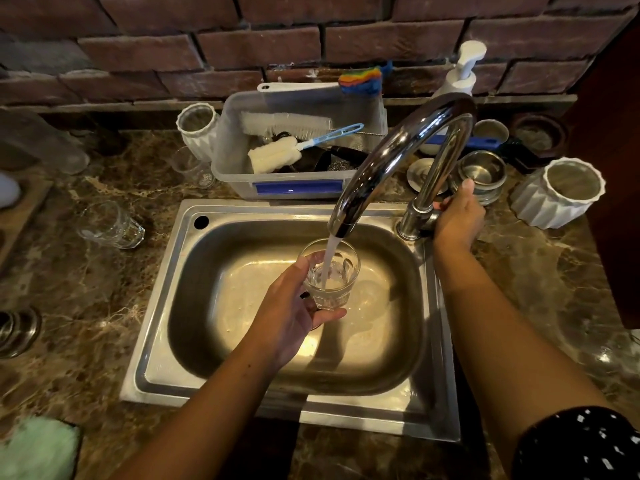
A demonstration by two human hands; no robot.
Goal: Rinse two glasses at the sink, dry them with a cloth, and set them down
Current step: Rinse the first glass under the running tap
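Head view: looking down on steel sink set in marble counter; brick wall behind.
L hand: over basin centre; fingers & thumb wrapped round glass from its left side, one finger under base.
Glass: upright in L hand, right under spout, above basin floor, apart from all basin walls.
Water: stream dropping from spout into glass.
R hand: at sink's back-right corner, fingers curled round tap lever.
Tap: tall arch from back-right rim to over basin centre.
2nd glass: on counter left of sink, near rim but apart.
Cloth: pale green, counter's bottom-left corner, partly cut off by frame edge.
Left side room: counter strip running btw 2nd glass & cloth, alongside sink's left rim.
Back edge: plastic tub of brushes just behind sink's back rim.
Right side: steel bowls & white ribbed cup crowding counter beyond tap.
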